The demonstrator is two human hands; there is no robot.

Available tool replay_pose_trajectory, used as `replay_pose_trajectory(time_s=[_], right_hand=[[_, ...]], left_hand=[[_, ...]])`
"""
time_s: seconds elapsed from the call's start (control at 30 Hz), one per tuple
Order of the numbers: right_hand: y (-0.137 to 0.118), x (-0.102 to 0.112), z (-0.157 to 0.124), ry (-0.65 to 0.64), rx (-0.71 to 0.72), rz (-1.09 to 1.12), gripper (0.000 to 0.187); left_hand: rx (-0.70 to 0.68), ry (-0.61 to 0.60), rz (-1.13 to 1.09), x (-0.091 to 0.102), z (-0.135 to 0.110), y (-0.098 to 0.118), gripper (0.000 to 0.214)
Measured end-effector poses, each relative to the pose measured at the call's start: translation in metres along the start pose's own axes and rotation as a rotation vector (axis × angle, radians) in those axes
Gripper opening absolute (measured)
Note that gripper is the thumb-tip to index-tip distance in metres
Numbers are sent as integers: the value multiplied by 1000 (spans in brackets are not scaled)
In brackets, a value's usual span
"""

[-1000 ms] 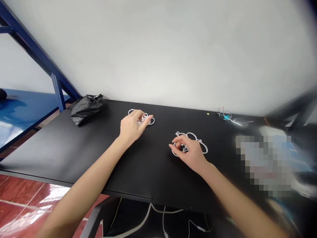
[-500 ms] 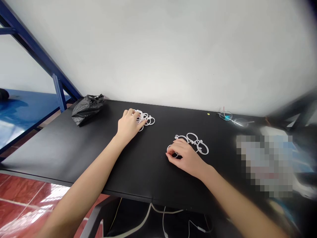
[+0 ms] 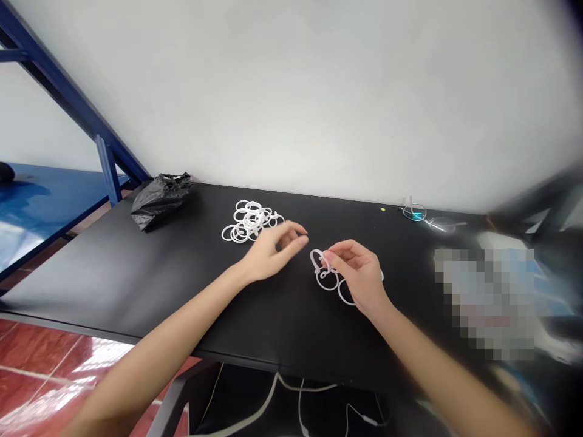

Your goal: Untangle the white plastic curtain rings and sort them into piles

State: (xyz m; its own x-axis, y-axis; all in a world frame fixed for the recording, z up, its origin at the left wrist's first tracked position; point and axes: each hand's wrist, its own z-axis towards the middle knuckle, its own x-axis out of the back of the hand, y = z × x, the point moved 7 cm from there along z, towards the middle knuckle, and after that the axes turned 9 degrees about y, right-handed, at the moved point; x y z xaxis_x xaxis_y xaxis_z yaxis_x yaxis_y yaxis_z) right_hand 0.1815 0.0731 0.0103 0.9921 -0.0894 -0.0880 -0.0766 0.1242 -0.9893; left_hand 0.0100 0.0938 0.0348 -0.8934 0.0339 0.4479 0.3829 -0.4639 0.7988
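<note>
My right hand (image 3: 357,270) pinches a white plastic loop (image 3: 314,261) between thumb and fingertips, lifted a little off the black table. It looks like a cable tie closed into a ring. More white loops (image 3: 327,289) lie on the table beneath and around that hand, partly hidden by it. My left hand (image 3: 276,249) hovers between the two groups, thumb and index finger apart and nothing visible in its grasp. Behind it, to the left, a pile of similar white loops (image 3: 248,226) rests on the table.
A crumpled black plastic bag (image 3: 161,197) sits at the table's back left. Eyeglasses (image 3: 415,212) lie by the wall at the right, near a blurred plastic package (image 3: 492,303). Cables (image 3: 268,406) and a chair arm (image 3: 175,394) are below the front edge.
My left hand has left the pile and moved right, towards my right hand. My right hand has turned and raised a white loop from the table.
</note>
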Motion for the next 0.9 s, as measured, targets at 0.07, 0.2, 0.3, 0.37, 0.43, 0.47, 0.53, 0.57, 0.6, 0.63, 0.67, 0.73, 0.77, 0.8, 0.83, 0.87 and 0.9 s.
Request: replay_pose_trajectory(time_s=[0.07,0.2,0.3,0.37,0.43,0.47,0.53,0.57,0.6,0.63,0.67,0.73,0.77,0.8,0.83,0.87,0.9], right_hand=[[3,1,3,9,-43,44,24],[3,4,2,42,-33,27,22],[-7,5,-3,68,157,-77,23],[-15,4,-8,85,332,-217,37],[-21,2,-12,100,485,-382,35],[-23,1,-14,100,538,-445,28],[-25,0,-14,86,608,-505,16],[-25,0,-14,73,624,-512,13],[-26,-1,-14,62,632,-515,11],[-26,-1,-14,48,635,-518,9],[-26,-3,-14,27,633,-519,8],[-25,-8,-17,-28,618,-506,7],[-24,-11,-19,-57,614,-489,7],[-24,-13,-21,-82,617,-468,7],[-25,-16,-24,-99,622,-445,8],[-26,-18,-26,-105,632,-423,9],[-27,-19,-28,-107,642,-400,10]], left_hand=[[124,-209,-194,-24,-9,3,28],[335,-257,-476,-41,-16,-6,32],[486,-165,-655,-39,-14,-20,31],[563,-158,-745,-39,-13,-26,31],[608,-190,-799,-40,-14,-27,30],[619,-208,-815,-41,-15,-27,30],[621,-237,-815,-44,-16,-26,31],[612,-242,-790,-45,-17,-25,31],[594,-227,-746,-45,-17,-25,31],[559,-192,-679,-44,-17,-25,31],[503,-147,-589,-40,-17,-23,31],[324,-67,-357,-32,-15,-15,32],[209,-52,-225,-29,-16,-8,31],[90,-52,-97,-27,-17,-1,29],[-19,-60,17,-27,-18,6,26],[-114,-63,106,-26,-20,11,27],[-193,-60,169,-25,-21,15,30]])
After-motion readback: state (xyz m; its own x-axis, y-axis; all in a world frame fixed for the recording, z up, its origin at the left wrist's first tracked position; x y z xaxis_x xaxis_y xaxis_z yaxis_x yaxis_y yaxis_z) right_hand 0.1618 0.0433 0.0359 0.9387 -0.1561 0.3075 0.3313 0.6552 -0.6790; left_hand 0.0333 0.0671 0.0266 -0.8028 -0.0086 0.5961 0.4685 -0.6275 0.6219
